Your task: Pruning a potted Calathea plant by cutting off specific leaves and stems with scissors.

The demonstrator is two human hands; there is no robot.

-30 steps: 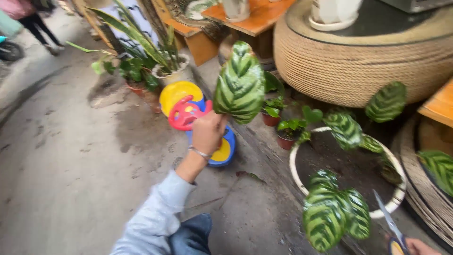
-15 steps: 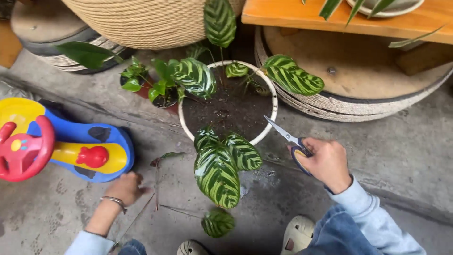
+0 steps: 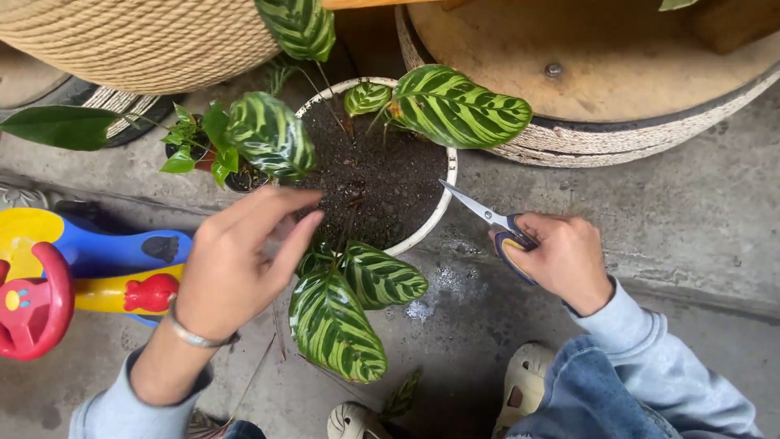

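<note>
Scissors [image 3: 487, 218] handles — hidden under fingers [image 3: 532, 228]

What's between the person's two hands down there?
In the head view, between the left hand and the right hand holding scissors: dark soil in the round white pot, plus striped green leaves.

Two hands show: the left hand [image 3: 231, 272] at lower left of the frame, the right hand [image 3: 561, 260] at centre right. There is one pair of scissors [image 3: 491, 221], in the right hand. One white pot [image 3: 443, 191] of dark soil stands at the centre. The striped leaves [image 3: 459, 106] count six in clear view. One small pot plant [image 3: 203, 150] stands left of the white pot. One toy ride-on car [image 3: 89, 272] is at the left edge. Two rope-wrapped round stands [image 3: 146, 41] fill the top. Two pale shoes [image 3: 520, 386] show at the bottom. One bracelet [image 3: 191, 333] circles the left wrist.
</note>
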